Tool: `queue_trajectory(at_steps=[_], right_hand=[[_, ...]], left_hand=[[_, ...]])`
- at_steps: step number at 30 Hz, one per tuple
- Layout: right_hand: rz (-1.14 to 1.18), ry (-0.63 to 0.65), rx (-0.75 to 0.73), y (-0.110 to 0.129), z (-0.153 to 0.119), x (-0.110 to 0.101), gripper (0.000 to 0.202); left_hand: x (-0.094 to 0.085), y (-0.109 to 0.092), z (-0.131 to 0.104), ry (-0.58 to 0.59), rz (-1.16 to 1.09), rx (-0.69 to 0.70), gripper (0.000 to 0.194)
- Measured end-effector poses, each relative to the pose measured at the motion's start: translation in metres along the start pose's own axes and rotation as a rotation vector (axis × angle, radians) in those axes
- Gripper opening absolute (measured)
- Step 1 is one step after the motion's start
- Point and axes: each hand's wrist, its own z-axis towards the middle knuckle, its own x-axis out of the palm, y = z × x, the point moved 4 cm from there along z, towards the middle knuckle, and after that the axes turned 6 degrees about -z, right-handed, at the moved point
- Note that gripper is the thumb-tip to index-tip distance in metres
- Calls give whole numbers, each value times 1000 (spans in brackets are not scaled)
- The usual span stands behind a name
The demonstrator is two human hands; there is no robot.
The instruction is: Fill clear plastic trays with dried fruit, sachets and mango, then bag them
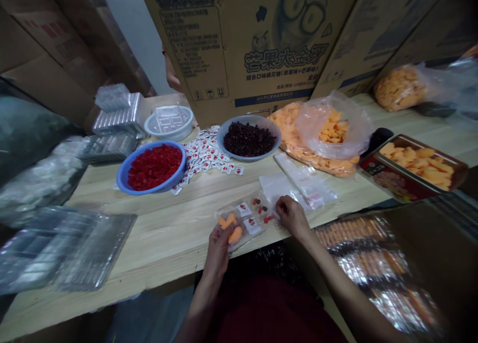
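My left hand is closed on the left end of a clear plastic tray, which it holds tilted over the table's front edge. Orange puffy pieces fill the tray's left part. White packets with red print lie in the middle compartments, and small red and dark candies sit at the right. My right hand is at the tray's right end with its fingers pinched together; what they hold, perhaps thin clear film, I cannot make out. Just behind it lies a stack of clear bags.
Behind are a blue bowl of red candies, a bowl of dark candies and scattered packets. Stacked clear trays lie left. Orange pieces fill a large bag and a box. A carton of packed trays stands lower right.
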Motion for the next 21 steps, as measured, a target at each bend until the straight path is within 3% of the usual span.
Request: queue_trajectory(at_steps=[5, 10, 17, 21], right_hand=[[114, 17, 68, -13, -5, -2, 10], [303, 55, 118, -17, -11, 2, 10], [315, 22, 147, -8, -16, 6, 11], [281, 8, 106, 4, -7, 10, 9]], left_hand=[[4, 4, 2, -15, -1, 3, 47], [2, 5, 6, -27, -16, 31, 44], [9, -3, 3, -63, -75, 75, 47], [16, -1, -3, -68, -92, 183, 45]])
